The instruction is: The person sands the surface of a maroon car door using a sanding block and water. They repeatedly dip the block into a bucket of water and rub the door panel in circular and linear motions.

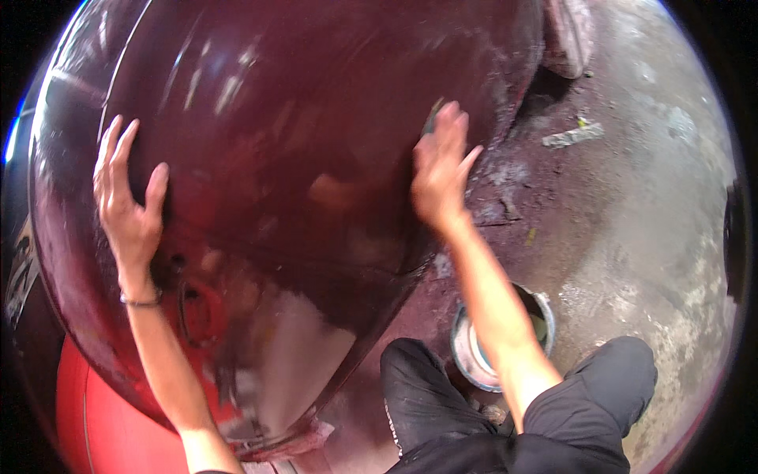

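Car body panel (324,118), dark maroon, directly before the wearer and filling the upper left and centre of my remote view: broad, curved, glossy as if wet, streaked with pale reflections, with a seam across its lower part and an oval recess (197,314) near the left forearm. Left hand (130,217), bare, laid on the panel's left side: fingers a little spread, thumb well apart, a thin dark band (140,301) at the wrist. Right hand (440,178), bare, near the panel's right edge: fingers laid close together, thumb out to the side; a thin dark edge shows beside the fingertips, but I cannot tell what it belongs to or whether the hand grips it. Bucket (464,355), round, pale inside, on the floor below; the right forearm crosses it and blocks part of my view. Knees in dark cloth trousers (418,387), either side of that forearm. Floor (639,237), rough grey concrete, stained maroon and gritty beside the car. One flat whitish strip (572,136), lying on that floor. Smooth red surface (110,411), curved, at lower left.
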The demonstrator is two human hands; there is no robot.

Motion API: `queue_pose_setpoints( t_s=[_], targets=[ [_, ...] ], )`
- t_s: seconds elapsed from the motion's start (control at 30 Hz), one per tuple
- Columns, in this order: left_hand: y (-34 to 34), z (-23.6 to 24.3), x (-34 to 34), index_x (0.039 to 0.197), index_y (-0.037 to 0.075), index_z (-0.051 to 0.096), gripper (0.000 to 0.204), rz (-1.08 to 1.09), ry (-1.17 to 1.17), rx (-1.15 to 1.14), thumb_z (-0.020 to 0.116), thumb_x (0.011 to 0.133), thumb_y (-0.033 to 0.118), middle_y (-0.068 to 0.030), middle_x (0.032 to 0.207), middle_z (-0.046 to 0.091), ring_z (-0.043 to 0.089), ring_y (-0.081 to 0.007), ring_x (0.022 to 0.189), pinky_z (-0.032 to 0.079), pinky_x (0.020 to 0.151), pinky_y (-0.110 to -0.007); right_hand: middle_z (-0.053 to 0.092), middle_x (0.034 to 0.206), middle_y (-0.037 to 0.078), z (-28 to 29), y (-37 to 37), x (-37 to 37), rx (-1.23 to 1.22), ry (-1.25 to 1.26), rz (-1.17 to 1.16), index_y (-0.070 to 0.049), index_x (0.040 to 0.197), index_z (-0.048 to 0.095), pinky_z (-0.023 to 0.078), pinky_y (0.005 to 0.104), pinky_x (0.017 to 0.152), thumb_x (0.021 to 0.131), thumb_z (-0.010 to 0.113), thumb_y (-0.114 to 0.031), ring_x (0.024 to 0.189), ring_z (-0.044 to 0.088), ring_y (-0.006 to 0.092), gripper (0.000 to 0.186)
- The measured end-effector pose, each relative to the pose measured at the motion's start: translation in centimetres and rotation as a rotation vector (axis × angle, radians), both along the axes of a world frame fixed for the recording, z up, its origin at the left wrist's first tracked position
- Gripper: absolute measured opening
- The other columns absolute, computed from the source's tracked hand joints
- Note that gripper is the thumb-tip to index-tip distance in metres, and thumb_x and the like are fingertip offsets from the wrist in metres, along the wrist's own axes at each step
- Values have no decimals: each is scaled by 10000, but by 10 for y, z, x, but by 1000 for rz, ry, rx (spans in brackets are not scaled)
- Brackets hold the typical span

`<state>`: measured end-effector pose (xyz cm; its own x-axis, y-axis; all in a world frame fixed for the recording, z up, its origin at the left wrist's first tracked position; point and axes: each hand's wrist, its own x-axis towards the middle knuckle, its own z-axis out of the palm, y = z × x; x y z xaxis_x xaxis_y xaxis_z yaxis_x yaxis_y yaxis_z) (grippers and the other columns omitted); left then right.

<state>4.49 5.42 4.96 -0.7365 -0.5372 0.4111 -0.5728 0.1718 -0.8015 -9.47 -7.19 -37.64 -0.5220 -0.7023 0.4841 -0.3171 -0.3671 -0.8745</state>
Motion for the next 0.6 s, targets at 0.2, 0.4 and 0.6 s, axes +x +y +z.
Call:
queue_pose_setpoints(
  t_s=[0.2,0.4,0.6],
  targets=[
    [1,7,6,1505,164,615,560,-60,6,-12,720,998,377,-113,1604,553,495,-331,1500,368,1244,-477,205,1804,66,17,-15,-11,14,-165,111,-174,1725,258,-22,772,1235,1165,383,-392,1671,110,346,614],
    [-6,8,7,1484,171,643,559,-143,31,24,768,972,357,-123,1577,583,519,-340,1482,399,1229,-475,212,1799,108,-34,144,108,-78,79,289,-124,1719,267,-91,767,1228,1094,519,-374,1673,92,364,719],
    [-2,9,21,1476,191,658,539,-137,45,37,777,972,338,-129,1581,579,522,-333,1483,404,1233,-474,240,1795,82,63,22,15,-144,14,100,-158,1725,259,-3,815,1202,1144,420,-351,1661,168,359,632]
  ],
)
